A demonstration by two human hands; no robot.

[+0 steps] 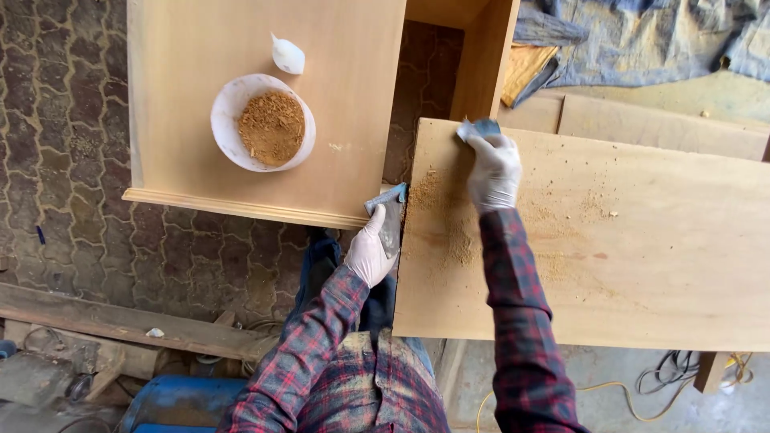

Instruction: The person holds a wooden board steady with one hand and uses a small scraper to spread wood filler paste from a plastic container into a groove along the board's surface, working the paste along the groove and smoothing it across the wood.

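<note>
My right hand (493, 170), in a white glove, presses a small grey scraper (478, 128) near the far left corner of a large plywood board (642, 240). Brown sawdust filler (453, 232) is smeared and scattered over the board's left part. My left hand (370, 252), also gloved, holds a second flat grey scraper (388, 210) upright at the board's left edge, in the gap between the board and a wooden cabinet panel (200, 48). On that panel stands a white bowl (224, 132) holding brown sawdust (271, 127), with a small white bottle (287, 56) behind it.
Patterned paving stones (64, 160) cover the ground at left. A timber plank (120, 321) lies at lower left beside a blue container (180, 401). Cables (674, 373) trail under the board at lower right. Grey cloth (642, 36) and more boards (658, 124) lie at the back right.
</note>
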